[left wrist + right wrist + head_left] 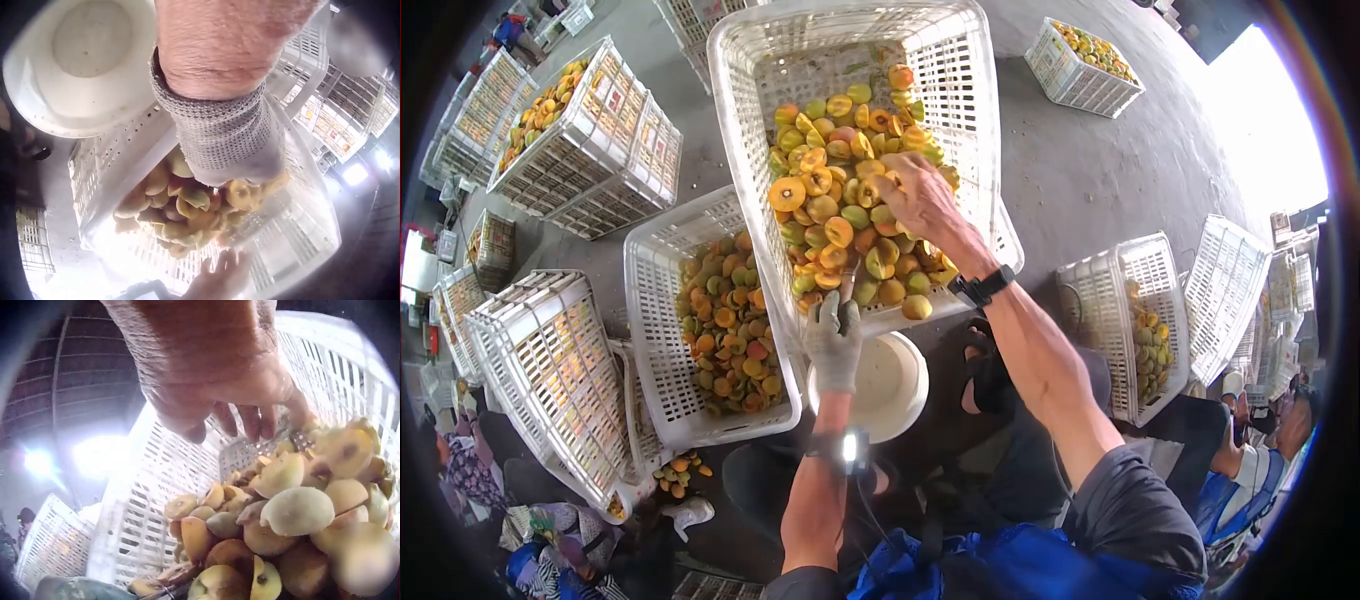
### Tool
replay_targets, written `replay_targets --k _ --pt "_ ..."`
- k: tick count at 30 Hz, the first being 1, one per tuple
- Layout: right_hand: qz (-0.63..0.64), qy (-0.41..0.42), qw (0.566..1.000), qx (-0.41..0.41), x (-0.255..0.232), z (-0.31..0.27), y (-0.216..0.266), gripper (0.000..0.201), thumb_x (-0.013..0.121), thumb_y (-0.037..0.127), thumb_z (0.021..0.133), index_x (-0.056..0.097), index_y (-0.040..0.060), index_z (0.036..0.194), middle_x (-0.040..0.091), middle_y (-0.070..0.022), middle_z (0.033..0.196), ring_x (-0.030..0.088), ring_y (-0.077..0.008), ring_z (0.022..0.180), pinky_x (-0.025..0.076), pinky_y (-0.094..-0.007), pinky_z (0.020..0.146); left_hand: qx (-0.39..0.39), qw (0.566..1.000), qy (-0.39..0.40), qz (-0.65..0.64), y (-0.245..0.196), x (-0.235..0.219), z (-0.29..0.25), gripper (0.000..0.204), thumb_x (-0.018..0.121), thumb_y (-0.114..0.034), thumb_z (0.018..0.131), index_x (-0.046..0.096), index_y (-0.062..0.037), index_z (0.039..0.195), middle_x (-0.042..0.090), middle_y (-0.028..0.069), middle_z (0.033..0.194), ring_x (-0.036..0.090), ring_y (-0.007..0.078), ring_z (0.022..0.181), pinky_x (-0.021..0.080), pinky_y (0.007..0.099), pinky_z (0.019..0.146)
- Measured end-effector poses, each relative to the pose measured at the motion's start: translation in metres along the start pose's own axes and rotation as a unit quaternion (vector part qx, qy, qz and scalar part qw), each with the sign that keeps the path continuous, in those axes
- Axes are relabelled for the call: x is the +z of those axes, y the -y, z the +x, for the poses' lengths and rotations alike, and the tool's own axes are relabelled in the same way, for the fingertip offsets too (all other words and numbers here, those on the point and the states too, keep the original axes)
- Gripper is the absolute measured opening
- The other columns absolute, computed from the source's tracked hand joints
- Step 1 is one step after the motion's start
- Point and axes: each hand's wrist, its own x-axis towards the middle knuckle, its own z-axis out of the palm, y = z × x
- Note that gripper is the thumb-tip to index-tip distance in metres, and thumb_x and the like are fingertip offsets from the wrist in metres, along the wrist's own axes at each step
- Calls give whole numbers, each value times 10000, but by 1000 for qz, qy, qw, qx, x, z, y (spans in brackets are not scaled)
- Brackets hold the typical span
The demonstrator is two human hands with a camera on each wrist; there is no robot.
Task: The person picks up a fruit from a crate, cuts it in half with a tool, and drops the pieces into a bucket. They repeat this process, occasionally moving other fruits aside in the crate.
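Note:
Halved and whole peaches (840,215), yellow and green with some red, fill much of a white slatted crate (735,130). My left hand (833,345), in a grey knit glove, is at the near end of this crate, low over the fruit. It grips a thin blade-like tool (167,591), most of which is hidden by glove and peaches. My bare right hand (920,195) reaches over the right part of the pile. Its fingers (250,422) hang loosely bent above the peaches in the right wrist view, with a fingertip close to the fruit at the crate's side.
A white bucket (905,390) stands below the crate's near end. Another crate of peaches (640,330) sits at the left, and a partly filled one (1115,290) at the right. Stacked crates (615,130) and a full crate (1085,65) stand farther off. Other people sit at both sides.

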Motion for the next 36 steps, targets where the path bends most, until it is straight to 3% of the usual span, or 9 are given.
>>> replay_targets --k 2,5,9,13,20,25,32,35,36 --pt "16 -83 995 55 -13 -20 8 266 599 232 949 644 25 1111 626 -217 1046 595 -384 1001 469 -484 883 -48 998 -6 -26 -10 -10 -6 215 702 -152 905 690 -22 1076 668 167 935 660 338 841 529 441 746" --pt "76 -53 986 141 -19 -75 22 180 591 152 949 677 6 1012 691 -185 947 663 -303 849 520 -409 744 -46 995 -65 -55 -15 -23 -18 235 700 -158 917 692 2 1090 666 179 936 646 333 858 519 420 771" --pt "160 27 969 186 17 -144 46 200 595 156 970 683 -22 940 643 -100 755 624 -178 706 510 -335 653 -194 969 -37 -146 -7 -31 -29 316 714 -193 927 687 44 1135 683 178 989 640 320 915 506 395 857" --pt "313 174 895 265 18 -168 91 392 619 335 1004 668 -53 1021 638 -68 908 605 -145 814 508 -315 706 -114 983 -43 -135 -43 -56 -19 333 741 -145 894 682 37 1167 685 165 1048 659 300 987 517 385 885" --pt "430 119 835 323 22 -184 100 397 655 356 994 707 -16 1124 617 14 865 541 -89 789 492 -280 715 -20 996 43 -74 -59 -60 -45 389 717 -23 828 669 -15 1213 670 199 1129 658 357 1003 518 434 929" --pt "502 35 791 348 7 -202 94 287 673 224 954 695 -37 1073 665 -18 887 624 -103 782 539 -278 716 23 986 121 -115 -66 -72 -54 328 736 -126 858 706 -20 1167 709 185 1055 678 349 974 525 427 903" --pt "478 55 761 435 -71 -257 113 166 587 156 924 544 -1 891 533 -47 676 476 -122 515 391 -293 467 -195 930 193 -244 -33 -134 -51 319 690 -168 955 693 29 1206 736 60 1024 658 110 842 535 271 792" --pt "477 110 718 494 -106 -294 140 162 604 152 922 524 12 907 510 -32 652 423 -101 468 326 -279 418 -335 859 235 -308 -66 -206 -41 328 662 -149 975 676 44 1240 743 70 985 672 96 828 544 239 743" --pt "477 119 716 496 -116 -305 143 163 610 150 922 518 16 909 508 -28 650 418 -95 460 319 -271 412 -295 873 262 -288 -61 -225 -43 330 653 -147 979 669 53 1242 743 102 1012 687 115 840 553 240 725"
